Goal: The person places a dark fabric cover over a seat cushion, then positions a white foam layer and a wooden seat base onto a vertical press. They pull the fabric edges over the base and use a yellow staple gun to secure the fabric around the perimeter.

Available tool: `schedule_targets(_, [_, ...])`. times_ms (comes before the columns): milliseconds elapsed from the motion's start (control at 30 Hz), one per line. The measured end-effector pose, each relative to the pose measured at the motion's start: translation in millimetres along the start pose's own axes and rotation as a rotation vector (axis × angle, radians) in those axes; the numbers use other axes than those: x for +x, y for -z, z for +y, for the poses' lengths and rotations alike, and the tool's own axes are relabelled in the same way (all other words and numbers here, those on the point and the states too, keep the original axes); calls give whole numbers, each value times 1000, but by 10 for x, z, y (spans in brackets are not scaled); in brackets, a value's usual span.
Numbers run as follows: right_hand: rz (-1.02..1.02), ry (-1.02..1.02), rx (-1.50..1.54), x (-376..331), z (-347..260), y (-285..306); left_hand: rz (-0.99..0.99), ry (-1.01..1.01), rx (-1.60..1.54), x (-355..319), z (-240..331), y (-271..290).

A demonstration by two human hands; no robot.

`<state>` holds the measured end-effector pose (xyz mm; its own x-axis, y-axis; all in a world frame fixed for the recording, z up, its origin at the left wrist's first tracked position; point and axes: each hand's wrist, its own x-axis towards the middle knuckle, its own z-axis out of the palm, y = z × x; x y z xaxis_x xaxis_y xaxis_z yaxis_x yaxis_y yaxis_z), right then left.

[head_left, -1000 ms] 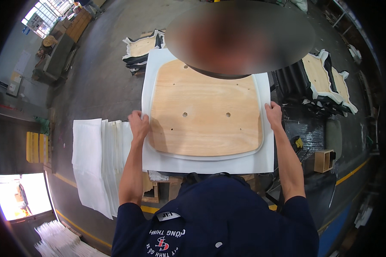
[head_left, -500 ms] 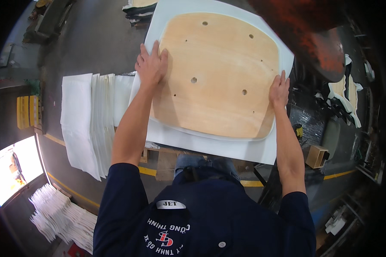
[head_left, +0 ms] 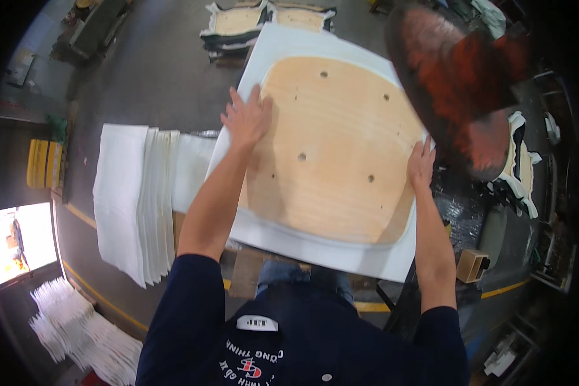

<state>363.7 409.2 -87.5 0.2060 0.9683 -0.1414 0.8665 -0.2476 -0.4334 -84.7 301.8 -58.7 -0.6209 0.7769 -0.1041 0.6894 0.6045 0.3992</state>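
Note:
A rounded plywood seat panel with several drilled holes lies on a larger white foam sheet. My left hand rests flat, fingers spread, on the panel's left edge. My right hand presses against the panel's right edge, fingers over the rim. A blurred red and dark shape hangs in front of the camera at the upper right and hides part of the sheet.
A stack of white foam sheets lies to the left. More padded seat panels stand at the back, others at the right. A small cardboard box sits lower right. Loose white sheets lie on the floor by yellow lines.
The view has dipped and swung, so panel and sheet sit higher and more tilted. My left hand has moved further onto the wood; my right stays on the right edge.

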Motion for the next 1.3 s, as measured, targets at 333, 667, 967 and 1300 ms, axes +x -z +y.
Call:
schedule_targets(333, [-65,-38,-53,-228,-335,101,-25,20,146,-61,-133,40])
schedule_targets(667, [-52,-68,-16,-233,-373,362,-41,4,139,-27,-173,-167])
schedule_targets(967, [-24,-29,-18,-163,-373,315,-34,-114,108,45,-363,-237])
schedule_targets(1300, [-31,-29,-27,-134,-383,300,-75,39,154,-13,-272,-241])
